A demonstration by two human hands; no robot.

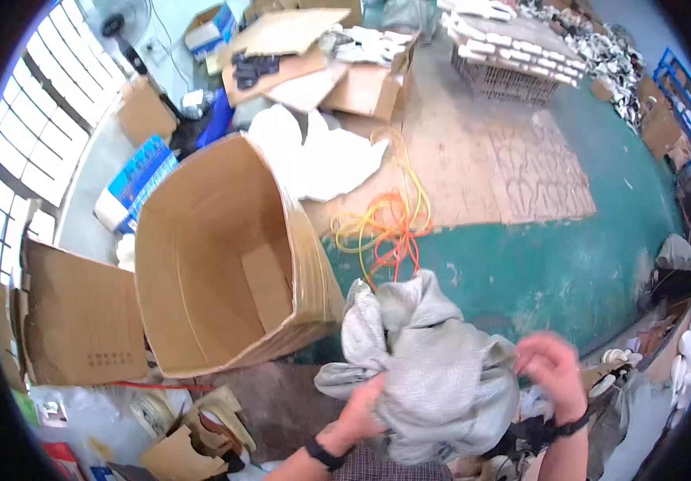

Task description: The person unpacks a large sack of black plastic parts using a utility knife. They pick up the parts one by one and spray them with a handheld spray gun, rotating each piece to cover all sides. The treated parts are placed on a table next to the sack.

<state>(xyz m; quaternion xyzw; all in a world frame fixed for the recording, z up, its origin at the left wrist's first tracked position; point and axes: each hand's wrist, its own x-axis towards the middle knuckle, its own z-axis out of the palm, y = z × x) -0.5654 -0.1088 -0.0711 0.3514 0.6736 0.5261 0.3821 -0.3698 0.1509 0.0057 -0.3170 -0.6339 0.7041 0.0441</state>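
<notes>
Green floor (pixel 522 264), smooth but scuffed, with pale smears. Lying flat on it, cardboard (pixel 453 172), tan and worn, marked with looping outlines toward the right. To the left, a deep brown carton (pixel 317 256), mouth open, glossy along the outer wall; close beside the sack and crowding that side. Farther left, a smaller box (pixel 81 313) with a plain brown face. At the far end, a crate (pixel 510 84) of open lattice, piled with pale pieces. Past the carton, a white sheet (pixel 325 164), limp and creased. Front and centre, between the hands, a grey sack (pixel 441 377), woven, bunched into a rounded, knotted-looking lump. Just beyond, yellow and orange cord (pixel 394 210) in loose tangled loops. Left hand (pixel 364 410) against the sack's left side, fingertips hidden; cannot tell how tight. Right hand (pixel 552 367) blurred, fingers part-curled at the right edge; cannot tell whether pinching. Smallest, black wristbands (pixel 325 454) on both wrists.
</notes>
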